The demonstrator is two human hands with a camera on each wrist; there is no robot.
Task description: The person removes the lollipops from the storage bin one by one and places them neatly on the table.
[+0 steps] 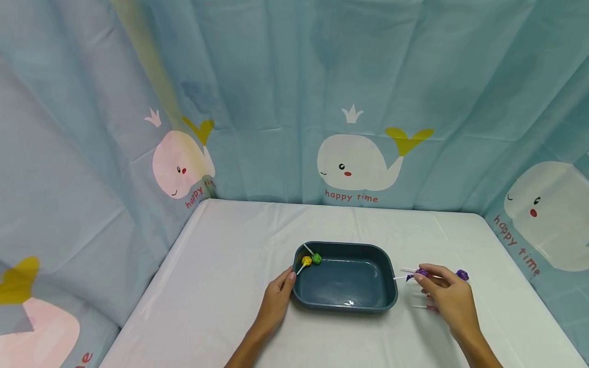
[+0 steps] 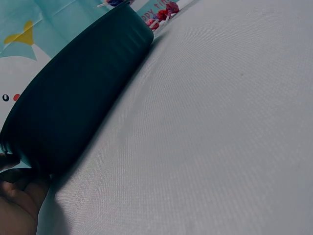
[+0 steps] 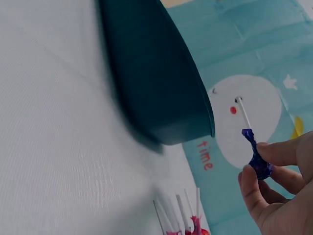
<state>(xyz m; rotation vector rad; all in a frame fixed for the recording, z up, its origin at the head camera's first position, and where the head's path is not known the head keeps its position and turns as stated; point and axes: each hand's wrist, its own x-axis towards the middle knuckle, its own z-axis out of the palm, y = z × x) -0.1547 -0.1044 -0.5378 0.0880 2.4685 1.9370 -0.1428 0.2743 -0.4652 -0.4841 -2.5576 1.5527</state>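
A dark teal rectangular basin [image 1: 345,282] sits on the white-covered table. My left hand [image 1: 275,300] grips its left end, thumb at the rim and fingers along the outer wall. Inside, at the left end, lie a yellow lollipop [image 1: 307,261] and a green lollipop [image 1: 316,259]. Just right of the basin, my right hand [image 1: 453,299] pinches a purple lollipop [image 3: 260,166] by its wrapped head, the white stick pointing toward the basin. Below that hand are several red and pink lollipops [image 3: 198,226], partly hidden in the head view. Another purple lollipop [image 1: 462,275] shows just beyond the fingers.
White cloth [image 1: 221,286] covers the table. Light blue curtains [image 1: 271,102] with whale prints and "happy time" lettering stand along the back and both sides of it.
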